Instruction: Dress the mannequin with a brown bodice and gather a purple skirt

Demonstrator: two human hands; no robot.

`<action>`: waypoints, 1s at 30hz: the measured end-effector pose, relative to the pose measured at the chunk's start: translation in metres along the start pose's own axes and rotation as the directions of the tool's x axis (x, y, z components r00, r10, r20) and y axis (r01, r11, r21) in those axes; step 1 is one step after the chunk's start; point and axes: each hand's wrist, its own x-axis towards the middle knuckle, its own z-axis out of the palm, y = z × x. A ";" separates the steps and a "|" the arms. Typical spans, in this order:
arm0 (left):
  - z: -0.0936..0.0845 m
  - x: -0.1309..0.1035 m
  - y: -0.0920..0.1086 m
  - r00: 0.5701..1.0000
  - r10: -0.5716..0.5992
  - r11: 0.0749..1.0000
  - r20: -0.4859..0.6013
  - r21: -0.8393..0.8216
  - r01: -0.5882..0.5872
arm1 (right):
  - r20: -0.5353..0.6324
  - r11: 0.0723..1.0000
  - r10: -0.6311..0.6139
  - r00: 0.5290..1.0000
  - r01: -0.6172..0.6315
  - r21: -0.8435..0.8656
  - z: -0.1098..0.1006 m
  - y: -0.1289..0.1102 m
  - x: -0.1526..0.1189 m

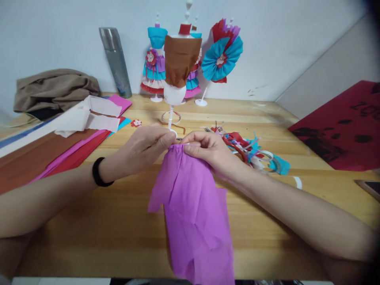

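A long sheet of purple crepe paper (196, 198) hangs from its narrow gathered top edge and trails over the front edge of the table. My right hand (208, 148) pinches that edge between thumb and fingers, where small pleats show. My left hand (148, 146), with a black band at the wrist, is closed at the left end of the same edge. A small white curved piece shows by its fingertips; I cannot tell what it is. Just beyond my hands stands a white mannequin (175, 95) with a brown paper top (182, 59) and a red neck band.
Dressed mannequins stand behind, one with a blue paper fan (218, 59). A flask (117, 63) and brown cloth (56, 91) are back left, above layered paper sheets (68, 146). Paper scraps and tape rolls (249, 150) lie right, near a red board (341, 126). A paper flower (136, 123) lies left.
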 end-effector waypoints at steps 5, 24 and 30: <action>0.006 0.002 0.002 0.981 -0.085 0.975 0.175 -0.186 0.118 | 0.073 0.996 -0.046 0.996 0.051 -0.069 0.001 0.003 -0.001; 0.005 0.000 -0.002 0.907 -0.120 0.919 0.404 -0.301 0.256 | 0.212 0.994 0.100 0.972 -0.090 -0.059 0.002 0.006 0.000; 0.008 -0.001 -0.003 0.905 -0.140 0.943 0.401 -0.226 0.246 | 0.232 0.994 0.096 0.968 -0.081 -0.074 0.000 0.012 0.001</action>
